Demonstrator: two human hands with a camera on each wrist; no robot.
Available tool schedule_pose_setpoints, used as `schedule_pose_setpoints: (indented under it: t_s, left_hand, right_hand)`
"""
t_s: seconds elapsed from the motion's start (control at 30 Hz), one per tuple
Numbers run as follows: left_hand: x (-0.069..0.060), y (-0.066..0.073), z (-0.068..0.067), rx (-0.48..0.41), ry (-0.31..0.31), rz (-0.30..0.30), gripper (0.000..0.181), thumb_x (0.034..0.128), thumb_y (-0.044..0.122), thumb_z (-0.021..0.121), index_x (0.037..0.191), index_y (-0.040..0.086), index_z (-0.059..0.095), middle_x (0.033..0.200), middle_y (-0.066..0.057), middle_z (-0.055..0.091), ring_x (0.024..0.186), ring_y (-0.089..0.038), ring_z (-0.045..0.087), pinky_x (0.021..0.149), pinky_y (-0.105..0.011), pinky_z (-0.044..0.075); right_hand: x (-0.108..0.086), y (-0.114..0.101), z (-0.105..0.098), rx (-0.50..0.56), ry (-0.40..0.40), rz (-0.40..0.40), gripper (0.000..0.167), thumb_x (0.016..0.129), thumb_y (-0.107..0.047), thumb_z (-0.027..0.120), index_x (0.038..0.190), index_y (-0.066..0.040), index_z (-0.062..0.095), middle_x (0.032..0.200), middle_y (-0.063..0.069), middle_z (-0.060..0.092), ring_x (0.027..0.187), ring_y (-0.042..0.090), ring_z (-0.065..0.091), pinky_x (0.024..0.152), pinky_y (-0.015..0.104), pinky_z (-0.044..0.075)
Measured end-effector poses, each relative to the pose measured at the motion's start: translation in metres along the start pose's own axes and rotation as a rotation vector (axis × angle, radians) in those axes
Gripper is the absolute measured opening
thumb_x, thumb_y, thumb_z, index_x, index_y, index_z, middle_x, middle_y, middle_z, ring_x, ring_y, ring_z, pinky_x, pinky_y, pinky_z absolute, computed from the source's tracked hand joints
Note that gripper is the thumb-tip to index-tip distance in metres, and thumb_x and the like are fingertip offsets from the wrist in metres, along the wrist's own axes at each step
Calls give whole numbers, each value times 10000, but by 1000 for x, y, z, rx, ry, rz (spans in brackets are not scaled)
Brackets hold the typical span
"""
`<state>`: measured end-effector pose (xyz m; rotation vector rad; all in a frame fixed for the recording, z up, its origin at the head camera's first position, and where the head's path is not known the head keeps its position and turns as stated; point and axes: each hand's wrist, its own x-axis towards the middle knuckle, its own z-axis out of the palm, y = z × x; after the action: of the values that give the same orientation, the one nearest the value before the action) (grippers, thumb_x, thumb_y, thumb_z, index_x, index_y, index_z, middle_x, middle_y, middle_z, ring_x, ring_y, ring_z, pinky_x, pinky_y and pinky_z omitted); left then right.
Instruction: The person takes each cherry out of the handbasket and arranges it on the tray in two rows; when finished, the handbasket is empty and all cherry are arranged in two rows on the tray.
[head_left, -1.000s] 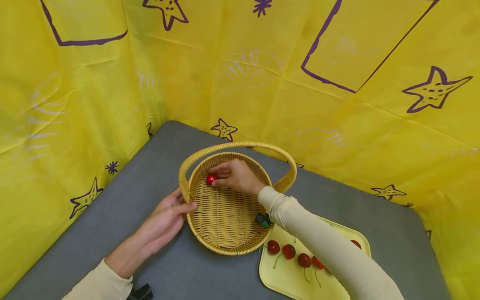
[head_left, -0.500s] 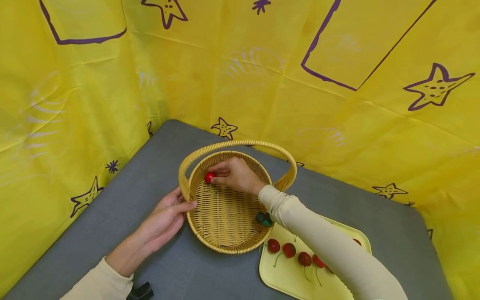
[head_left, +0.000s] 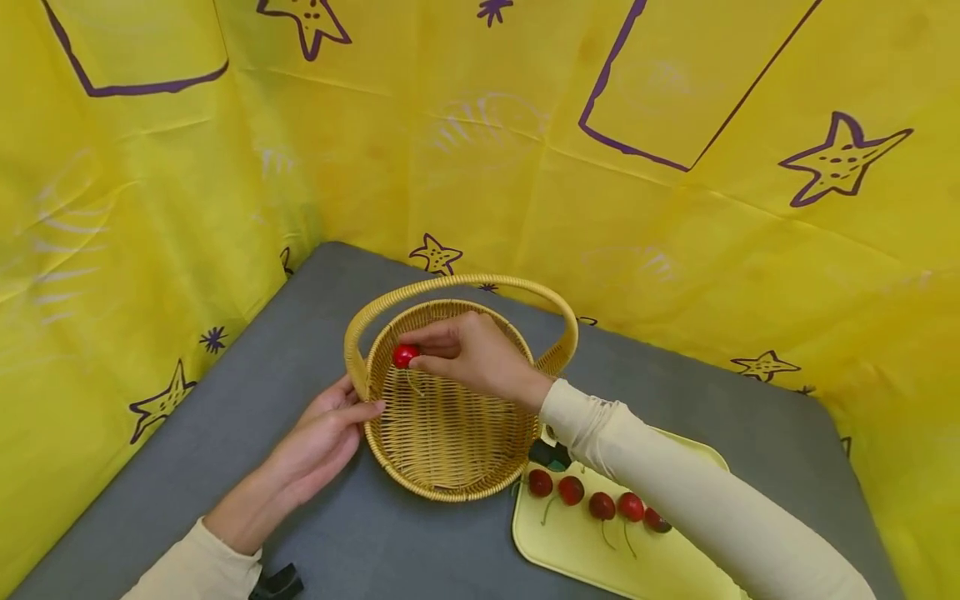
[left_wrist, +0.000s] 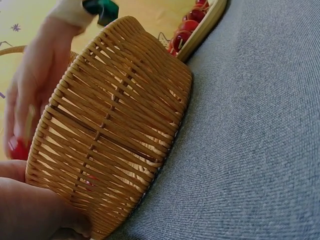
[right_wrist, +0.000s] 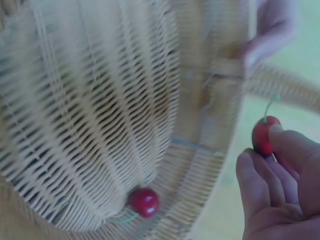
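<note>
A round wicker basket with an arched handle stands on the grey surface. My left hand grips its left rim, thumb over the edge and fingers outside. In the left wrist view, part of that hand shows beside the woven wall. My right hand is over the basket's far left part, pinching a red cherry by its body between thumb and fingers. The held cherry has a green stem in the right wrist view. Another cherry lies inside the basket, hidden in the head view.
A pale yellow tray with several stemmed cherries stands right of the basket, partly under my right sleeve. A black object lies near my left sleeve. Yellow patterned cloth hangs behind the table.
My right hand has lifted slightly and shifted left with the cherry, whose stem now shows more clearly. The left hand keeps its grip on the basket. The head view has shifted slightly.
</note>
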<state>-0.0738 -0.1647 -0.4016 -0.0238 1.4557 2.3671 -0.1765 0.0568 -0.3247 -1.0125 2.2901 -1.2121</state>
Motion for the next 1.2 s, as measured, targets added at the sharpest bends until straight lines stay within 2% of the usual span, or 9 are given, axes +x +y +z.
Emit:
schedule_pose_setpoints:
  t_s: [0.13,0.27,0.37,0.43,0.6,0.73,0.93,1.2]
  left_hand:
    - [-1,-1,-1,5,7,-3,748,1064,-56,462,1679,28,44,1730,-111,117,1599,-221,40,1300,-405,49]
    - [-1,-1,-1,13,12,1,744,1061,-65,458,1677,22,49,1725,-149,125,1595,-229,62,1288,-356,107]
    - [-2,-1,-1,15,18,-1,734,1060,-66,462,1671,17,63,1713,-165,144,1589,-235,85,1256,-297,176]
    - [-3,0,-1,17,21,-1,730,1058,-65,469,1665,11,70,1706,-174,150,1586,-239,91,1234,-268,202]
    - [-3,0,0,18,12,10,745,1053,-70,474,1666,7,57,1709,-181,142,1589,-239,80,1249,-281,177]
    - [-3,0,1,25,5,16,726,1057,-60,483,1656,-5,76,1693,-199,156,1581,-248,108,1220,-248,222]
    - [-3,0,0,37,16,6,705,1063,-49,486,1645,-11,90,1675,-191,170,1569,-229,119,1233,-270,190]
    - [-1,0,-2,40,-3,-2,715,1072,-20,507,1652,4,89,1669,-186,190,1567,-221,141,1212,-250,228]
  right_hand:
    - [-33,-21,-10,85,11,-12,337,988,-105,762,1324,-88,743,1221,2,773,1088,66,734,890,276,608]
    - [-72,-34,-26,157,49,-7,354,983,-113,768,1332,-168,746,1211,-39,775,1105,120,741,880,320,619]
    - [-100,-38,-41,141,95,19,380,989,-139,762,1346,-265,734,1221,-87,769,1127,136,737,880,307,616]
    - [-119,-36,-52,122,140,36,394,991,-139,757,1358,-281,727,1240,-87,763,1136,157,736,893,309,611]
    - [-170,-19,-73,87,273,72,427,983,-81,753,1378,-239,718,1272,-36,757,1158,202,728,915,340,602]
    - [-211,0,-79,40,370,112,445,979,-43,748,1391,-205,709,1311,-3,741,1160,199,724,876,344,610]
    - [-267,31,-75,19,481,217,416,986,-19,728,1395,-92,696,1368,50,707,1164,170,714,845,327,614]
    - [-325,65,-62,-54,579,327,406,997,-15,713,1400,-41,679,1334,7,725,1120,118,724,834,303,610]
